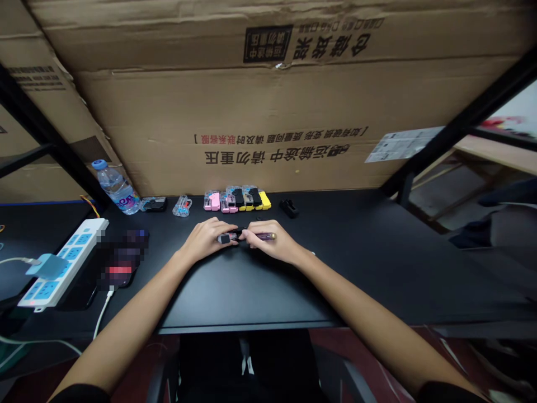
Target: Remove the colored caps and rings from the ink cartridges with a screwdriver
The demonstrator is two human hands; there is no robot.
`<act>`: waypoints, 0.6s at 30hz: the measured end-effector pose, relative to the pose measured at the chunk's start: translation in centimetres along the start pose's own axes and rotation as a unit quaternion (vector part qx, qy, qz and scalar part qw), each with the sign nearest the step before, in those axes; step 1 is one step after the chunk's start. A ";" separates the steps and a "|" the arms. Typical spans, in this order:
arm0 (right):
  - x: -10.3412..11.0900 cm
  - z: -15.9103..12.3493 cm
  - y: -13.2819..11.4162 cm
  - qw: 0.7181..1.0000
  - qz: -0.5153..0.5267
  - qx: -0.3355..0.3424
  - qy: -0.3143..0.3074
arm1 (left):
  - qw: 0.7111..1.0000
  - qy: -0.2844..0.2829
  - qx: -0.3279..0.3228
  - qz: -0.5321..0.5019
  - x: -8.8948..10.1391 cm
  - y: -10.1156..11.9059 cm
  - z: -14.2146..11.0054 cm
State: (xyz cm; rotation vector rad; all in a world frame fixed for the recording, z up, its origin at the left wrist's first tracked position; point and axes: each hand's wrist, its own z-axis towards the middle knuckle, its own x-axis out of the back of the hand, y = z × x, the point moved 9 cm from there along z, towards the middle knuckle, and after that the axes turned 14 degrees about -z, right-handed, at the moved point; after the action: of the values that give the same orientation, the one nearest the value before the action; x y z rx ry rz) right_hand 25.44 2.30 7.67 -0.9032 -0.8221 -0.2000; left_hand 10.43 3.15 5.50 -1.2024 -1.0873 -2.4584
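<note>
Near the middle of the black surface (pixel 377 252), a small clear-and-dark object (pixel 227 238) is pinched in the left hand (pixel 208 239), whose fingers are curled closed around its far side with the thumb nearer the person. The right hand (pixel 272 240) is closed, pen-fashion, around a slim tool (pixel 268 236) with a shiny brownish handle; its working end points left, toward the object, though the fingers hide the exact contact.

The likeliest trouble is a slip: if the tool is pushed sideways, or the pinch loosens, its tip could skid off the object and jab the left fingers. Too much force might crack the plastic, and any tiny piece springing free would be hard to spot against the dark top.

The 2 hands sit close together, low over the surface, knuckles outward. The left forearm (pixel 138 308) and right forearm (pixel 369 302) slant in from the lower corners, meeting like a tent.

Just beyond the hands lies a cluster of pink, yellow and black plastic cases (pixel 240 198), with a separate black part (pixel 289 207) to its right. Farther left stand a water bottle (pixel 119 187) and, nearer the person, a white power strip (pixel 69 263).
</note>
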 end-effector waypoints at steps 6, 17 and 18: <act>-0.2 -0.1 1.0 0.990 0.076 -0.086 0.077 | 0.999 0.038 -0.004 0.026 0.2 -0.4 -0.1; -1.2 -0.5 5.2 0.951 0.189 -0.210 0.127 | 0.995 0.066 0.042 0.060 0.5 -0.6 -0.1; -0.9 -0.5 5.3 0.951 0.186 -0.212 0.129 | 0.995 0.061 0.044 0.057 0.5 -0.7 -0.1</act>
State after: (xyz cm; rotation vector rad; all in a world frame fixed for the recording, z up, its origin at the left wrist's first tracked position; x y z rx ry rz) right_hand 27.70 5.08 3.58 -1.3860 -0.3557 -0.1615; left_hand 9.75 3.64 5.47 -1.0427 -1.0505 -2.3382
